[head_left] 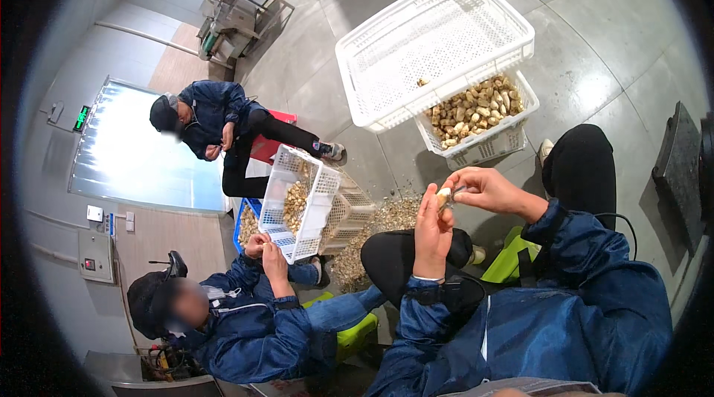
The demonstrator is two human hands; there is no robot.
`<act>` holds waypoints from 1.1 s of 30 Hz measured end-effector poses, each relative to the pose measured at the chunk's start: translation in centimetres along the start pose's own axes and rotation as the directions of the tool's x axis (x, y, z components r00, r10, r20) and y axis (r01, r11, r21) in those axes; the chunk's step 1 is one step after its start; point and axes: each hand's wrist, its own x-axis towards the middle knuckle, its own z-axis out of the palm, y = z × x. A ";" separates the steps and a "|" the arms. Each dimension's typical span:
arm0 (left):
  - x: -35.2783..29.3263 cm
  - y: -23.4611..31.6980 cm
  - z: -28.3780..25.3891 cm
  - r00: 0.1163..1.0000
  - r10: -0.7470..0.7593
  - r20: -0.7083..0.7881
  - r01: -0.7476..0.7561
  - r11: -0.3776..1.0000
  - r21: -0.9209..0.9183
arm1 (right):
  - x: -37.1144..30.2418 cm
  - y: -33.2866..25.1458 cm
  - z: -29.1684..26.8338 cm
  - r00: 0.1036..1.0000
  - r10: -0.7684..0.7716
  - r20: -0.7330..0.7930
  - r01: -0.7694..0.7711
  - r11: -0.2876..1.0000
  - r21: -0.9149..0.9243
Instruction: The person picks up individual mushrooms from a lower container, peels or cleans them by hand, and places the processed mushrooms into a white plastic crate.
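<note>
- I see 1 big white crate [502,43] set over a lower white basket [480,151], which holds brown-and-cream pieces [476,110].
- My right hand [489,191] has thumb and fingers drawn together on 1 thin dark tool.
- My left hand [433,237], fingers pointing up and away from me, pinches 1 white-and-brown piece at its tips.
- That white-and-brown piece [445,195] sits between both hands, white end up; its long axis seems to follow my left fingers.
- The thin dark tool [459,190] touches or nearly touches it; I can't tell which.

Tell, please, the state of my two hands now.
Left hand: closed, holding a small white-and-brown piece.
Right hand: closed, holding a thin grey thing, too small to identify.
</note>
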 end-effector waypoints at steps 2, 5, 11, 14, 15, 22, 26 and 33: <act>0.0 -0.7 0.5 0.988 0.067 -0.139 -0.038 0.978 0.204 | -0.1 0.1 0.0 0.990 0.143 0.018 -0.144 0.986 0.088; 0.6 -1.1 -0.4 0.999 0.023 -0.037 -0.023 1.000 -0.004 | 0.1 1.5 -1.2 0.913 0.394 0.107 -0.407 0.859 0.311; 2.2 -2.3 -1.3 1.000 0.015 -0.015 -0.016 0.998 -0.062 | -0.2 1.2 -0.8 0.973 0.212 -0.087 -0.212 0.977 0.007; 2.2 -1.9 -0.8 0.998 -0.065 0.007 0.065 0.987 -0.148 | -0.1 0.9 -1.4 0.943 0.326 -0.067 -0.321 0.944 0.078; 2.5 -2.1 -1.1 0.999 -0.052 0.002 0.052 0.988 -0.146 | 0.0 0.3 -1.5 0.944 0.328 -0.046 -0.327 0.944 0.037; 3.2 -2.8 -0.3 0.998 -0.019 -0.062 0.018 1.000 -0.015 | 0.0 -0.1 -2.6 0.913 0.407 -0.030 -0.408 0.909 -0.081; 3.7 -3.3 0.3 0.994 0.001 -0.105 0.009 0.996 0.088 | -0.7 1.1 -2.4 0.981 0.158 -0.109 -0.164 0.986 -0.042; 4.6 -2.8 0.6 0.993 -0.100 -0.055 0.103 0.993 0.062 | -0.7 2.6 -3.9 0.863 0.443 -0.244 -0.391 0.890 0.234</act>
